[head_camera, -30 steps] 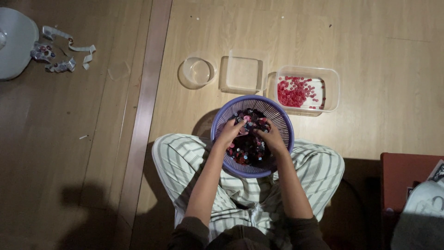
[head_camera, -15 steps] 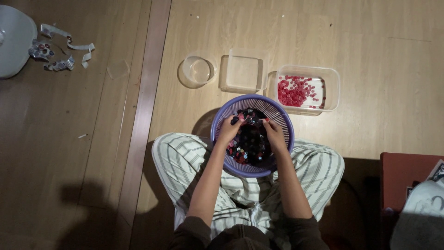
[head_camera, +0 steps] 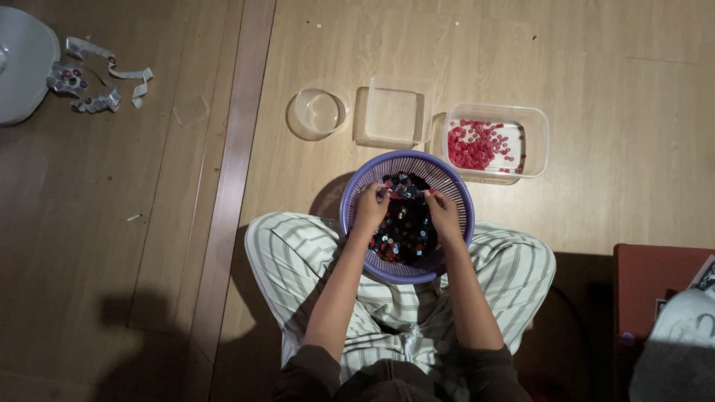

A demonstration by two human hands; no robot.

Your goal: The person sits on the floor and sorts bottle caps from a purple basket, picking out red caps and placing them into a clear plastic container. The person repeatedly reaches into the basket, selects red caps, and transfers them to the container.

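Observation:
A purple slotted basket (head_camera: 454, 186) rests on my crossed legs, filled with many small dark, red and shiny pieces (head_camera: 406, 234). My left hand (head_camera: 370, 208) is inside the basket on its left side, fingers bent into the pieces. My right hand (head_camera: 443, 212) is inside on the right side, fingers curled down among the pieces too. Whether either hand pinches a piece is hidden by the fingers.
Beyond the basket on the wooden floor stand a clear rectangular tub (head_camera: 532, 119) holding red pieces, an empty clear square tub (head_camera: 393, 113) and a clear round cup (head_camera: 318, 112). A white object (head_camera: 22, 59) with silver strips (head_camera: 97, 82) lies far left. A red-brown box (head_camera: 648, 286) sits at right.
Both hands have spread slightly apart inside the basket and shifted among the pieces. The basket and tubs have not moved.

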